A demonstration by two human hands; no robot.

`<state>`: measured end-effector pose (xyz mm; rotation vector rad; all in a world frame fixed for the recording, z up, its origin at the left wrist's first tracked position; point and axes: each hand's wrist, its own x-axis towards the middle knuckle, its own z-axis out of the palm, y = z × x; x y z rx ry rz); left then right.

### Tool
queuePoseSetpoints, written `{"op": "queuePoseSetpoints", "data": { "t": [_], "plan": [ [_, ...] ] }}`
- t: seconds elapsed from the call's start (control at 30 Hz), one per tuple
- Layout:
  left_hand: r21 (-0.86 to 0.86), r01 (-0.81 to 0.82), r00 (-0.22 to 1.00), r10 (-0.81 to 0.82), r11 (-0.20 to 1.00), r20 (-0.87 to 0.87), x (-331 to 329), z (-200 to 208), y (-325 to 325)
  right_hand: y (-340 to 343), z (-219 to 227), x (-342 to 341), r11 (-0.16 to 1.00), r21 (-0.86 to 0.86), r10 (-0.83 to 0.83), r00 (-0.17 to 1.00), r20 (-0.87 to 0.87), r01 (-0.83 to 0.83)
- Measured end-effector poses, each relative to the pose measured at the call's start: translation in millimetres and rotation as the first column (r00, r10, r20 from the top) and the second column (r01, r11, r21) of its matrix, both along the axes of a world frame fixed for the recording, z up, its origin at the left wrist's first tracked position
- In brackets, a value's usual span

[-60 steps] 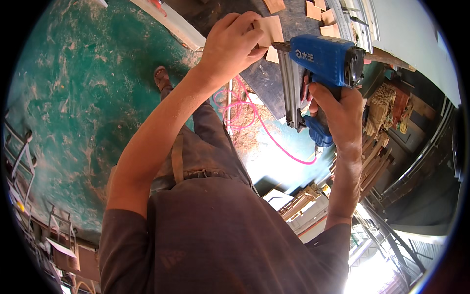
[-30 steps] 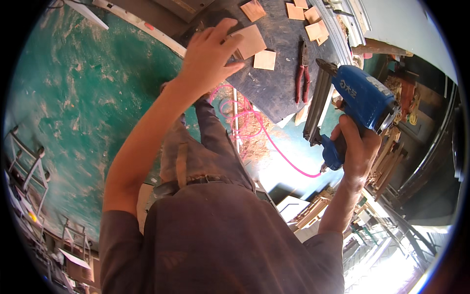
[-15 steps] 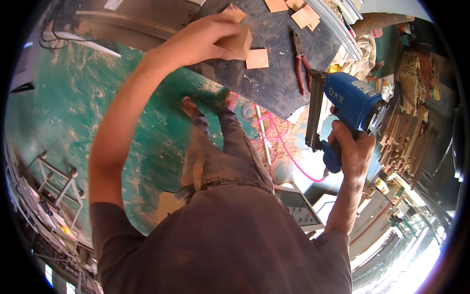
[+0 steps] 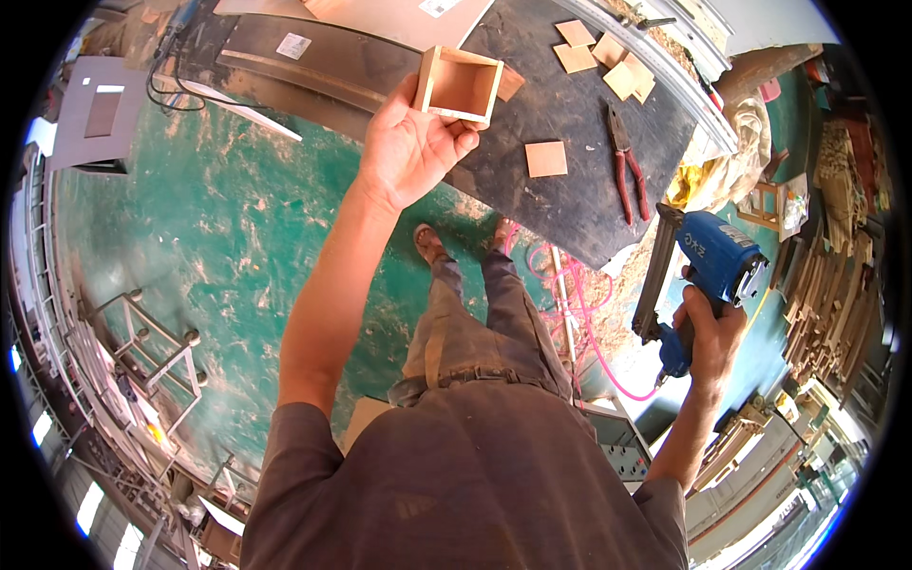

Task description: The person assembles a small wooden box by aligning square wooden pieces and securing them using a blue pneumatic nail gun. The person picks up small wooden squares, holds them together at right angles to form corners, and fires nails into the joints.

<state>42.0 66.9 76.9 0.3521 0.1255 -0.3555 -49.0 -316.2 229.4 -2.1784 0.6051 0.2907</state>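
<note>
A small open-topped wooden box [image 4: 464, 87] rests on the fingers of my left hand [image 4: 410, 150], above the edge of the dark worktable [image 4: 513, 204]. Its hollow inside faces me, and my palm is turned up with the thumb along its left side. In my right hand [image 4: 708, 328] is a blue nail gun [image 4: 717, 256], gripped by its handle, off the table's right edge. A pink air hose [image 4: 603, 356] runs from its lower end. One square wooden piece [image 4: 546, 160] lies on the table near the box. Another wooden piece [image 4: 510, 84] shows partly behind the box.
Red-handled pliers [image 4: 624, 166] lie on the table's right side. Several thin wooden squares [image 4: 622, 76] are scattered at the far side, beside a metal rail [image 4: 665, 71]. A large panel [image 4: 380, 19] lies at the far left. Stacked wood strips [image 4: 822, 304] stand at the right.
My left hand has turned palm up, so the box's open side now shows. The view has shifted, and the nail gun stays in my right hand.
</note>
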Motion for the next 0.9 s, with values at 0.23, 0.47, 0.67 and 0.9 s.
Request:
{"op": "queuePoseSetpoints", "data": {
  "t": [0.23,0.47,0.67,0.9],
  "plan": [
    [0.169,-0.05,0.992,0.068,0.984,-0.105,-13,-3,3,0,0,-6,1.0,0.02,0.01,0.999,-0.032,-0.01],
    [0.955,-0.236,0.972,0.042,0.177,0.232,-21,-17,-15,4,-7,-9,1.0,-0.027,0.007,0.997,-0.079,-0.01],
    [0.642,-0.596,0.801,-0.296,-0.482,0.521,-25,-47,-35,27,-8,-3,0.997,0.002,0.075,0.993,-0.087,-0.075],
    [0.672,-0.622,0.775,-0.196,-0.402,0.601,-38,-65,-37,69,-9,16,0.968,0.0,0.25,0.967,-0.042,-0.251]
  ]
}}
